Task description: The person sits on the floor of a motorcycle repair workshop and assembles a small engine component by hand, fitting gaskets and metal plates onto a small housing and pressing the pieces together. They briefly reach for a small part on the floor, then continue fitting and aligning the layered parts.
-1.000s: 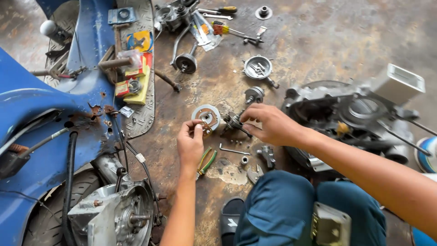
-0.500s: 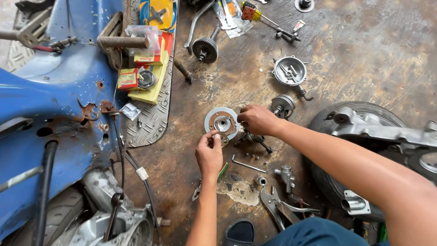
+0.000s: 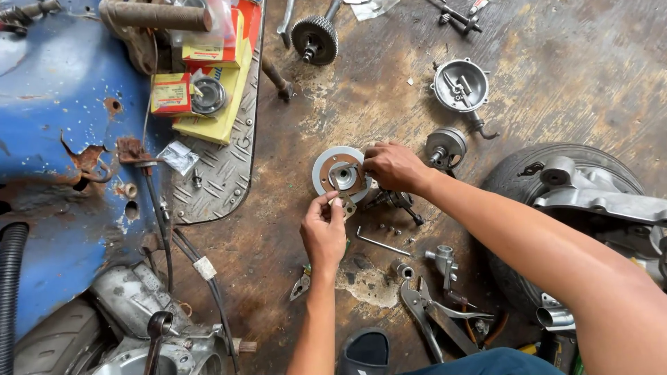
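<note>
The left hand [image 3: 323,232] pinches a small flat metal plate [image 3: 345,205] between thumb and fingertips, holding it against the lower edge of a round grey disc with a copper-coloured inner ring and steel hub [image 3: 338,173]. The right hand [image 3: 392,167] is closed over the right rim of the same disc, fingers curled onto it. The disc lies flat on the stained, rust-brown concrete floor [image 3: 556,90], near the middle of the visible floor area.

Just right of the disc, partly under the right wrist, lies a dark metal spider-shaped part [image 3: 396,201]. Beside it, toward the near edge of the floor, rest a bent steel hex key [image 3: 381,243] and a few loose small fasteners. Further toward the near edge lie grey steel pliers [image 3: 427,316] and a small cast metal fitting [image 3: 443,260].

Toward the far edge of the floor stand a dark toothed gear on a shaft [image 3: 315,38], a round open aluminium housing [image 3: 460,85] and a smaller grey cylindrical part [image 3: 445,146].

At the left, a ribbed aluminium tread plate [image 3: 222,173] carries yellow and red cardboard boxes [image 3: 208,90]. It adjoins a blue, rusted scooter body [image 3: 55,139]. At the right edge of the floor lies a black tyre with a grey cast engine casing [image 3: 590,187]
</note>
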